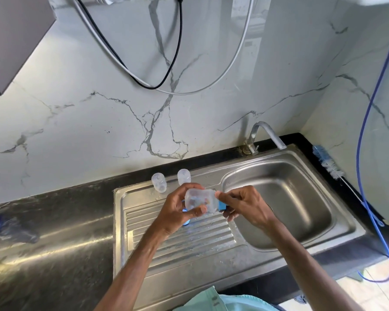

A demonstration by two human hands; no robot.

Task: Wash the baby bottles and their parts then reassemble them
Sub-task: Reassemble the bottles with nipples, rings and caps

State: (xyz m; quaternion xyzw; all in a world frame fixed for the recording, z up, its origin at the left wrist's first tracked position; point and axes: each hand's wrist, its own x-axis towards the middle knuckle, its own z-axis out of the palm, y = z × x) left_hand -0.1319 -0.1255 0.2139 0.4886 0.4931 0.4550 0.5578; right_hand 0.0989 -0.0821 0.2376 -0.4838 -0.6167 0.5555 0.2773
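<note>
My left hand (177, 209) grips a clear baby bottle (200, 199), held on its side above the ribbed draining board (189, 241). At the bottle's mouth end, my right hand (243, 206) pinches a blue collar ring (222, 206). A second blue part (185, 222) shows just under my left hand, mostly hidden. Two clear caps (158, 181) (184, 177) stand upright at the board's far edge, apart from both hands.
The steel sink basin (279, 198) lies to the right under a tap (267, 134). A blue-and-white bottle brush (327, 163) rests on the black counter by the right wall. A blue hose (368, 153) hangs down the wall. The dark counter (50, 232) stretches left.
</note>
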